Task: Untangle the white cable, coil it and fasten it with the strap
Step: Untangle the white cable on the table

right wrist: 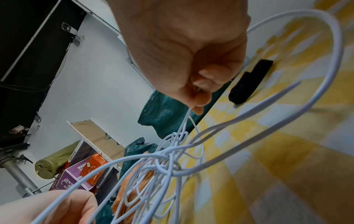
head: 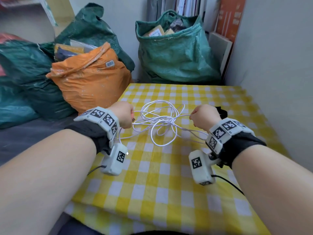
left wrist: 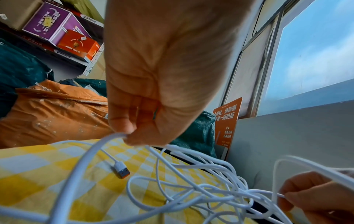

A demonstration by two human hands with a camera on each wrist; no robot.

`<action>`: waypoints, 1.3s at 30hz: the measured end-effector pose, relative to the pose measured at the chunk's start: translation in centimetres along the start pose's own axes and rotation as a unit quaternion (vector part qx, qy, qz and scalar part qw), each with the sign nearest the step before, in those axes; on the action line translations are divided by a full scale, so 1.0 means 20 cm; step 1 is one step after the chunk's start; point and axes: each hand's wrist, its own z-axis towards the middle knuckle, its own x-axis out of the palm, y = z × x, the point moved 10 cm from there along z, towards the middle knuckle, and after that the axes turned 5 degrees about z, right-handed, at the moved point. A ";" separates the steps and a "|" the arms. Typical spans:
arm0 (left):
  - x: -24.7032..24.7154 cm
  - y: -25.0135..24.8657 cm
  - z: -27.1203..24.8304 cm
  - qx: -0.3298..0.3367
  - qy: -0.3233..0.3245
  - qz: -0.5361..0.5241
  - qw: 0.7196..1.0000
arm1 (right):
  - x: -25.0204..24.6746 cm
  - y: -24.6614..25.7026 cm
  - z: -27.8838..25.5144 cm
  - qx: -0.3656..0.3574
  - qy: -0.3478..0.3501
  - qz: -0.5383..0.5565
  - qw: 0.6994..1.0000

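A tangled white cable (head: 160,122) hangs in loops between my two hands above the yellow checked tablecloth (head: 160,175). My left hand (head: 124,114) pinches several strands at its left side (left wrist: 124,134). My right hand (head: 202,116) pinches a single strand at the right side (right wrist: 193,104). The knot of loops (right wrist: 164,160) sits midway between them. A white USB plug with an orange insert (left wrist: 121,170) lies on the cloth. The black strap (right wrist: 247,81) lies on the cloth beyond my right hand, partly hidden behind it in the head view (head: 221,111).
An orange sack (head: 89,78) and green sacks (head: 176,55) crowd the table's far and left sides. A grey wall (head: 279,65) runs along the right edge. Boxes on shelves (left wrist: 63,31) stand further left.
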 end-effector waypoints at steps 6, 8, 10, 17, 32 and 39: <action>-0.06 0.06 -0.05 -0.018 -0.015 0.020 1.000 | -0.12 -0.09 -0.06 0.026 -0.044 -0.003 0.999; -0.08 0.05 -0.05 -0.015 -0.013 0.011 1.000 | -0.14 -0.14 -0.08 0.038 -0.045 -0.008 0.998; -0.10 0.04 -0.06 -0.010 -0.005 -0.017 1.000 | -0.13 -0.16 -0.11 0.042 -0.029 0.004 0.999; -0.09 -0.02 -0.02 -0.001 -0.023 -0.203 0.979 | -0.14 -0.09 -0.20 -0.006 -0.043 0.087 0.995; 0.05 0.26 0.01 -0.074 -0.048 -0.313 0.946 | 0.26 0.17 -0.24 -0.073 0.115 0.029 0.990; 0.15 0.43 0.02 -0.150 -0.034 -0.356 0.922 | 0.28 0.21 -0.25 -0.067 0.115 0.017 0.991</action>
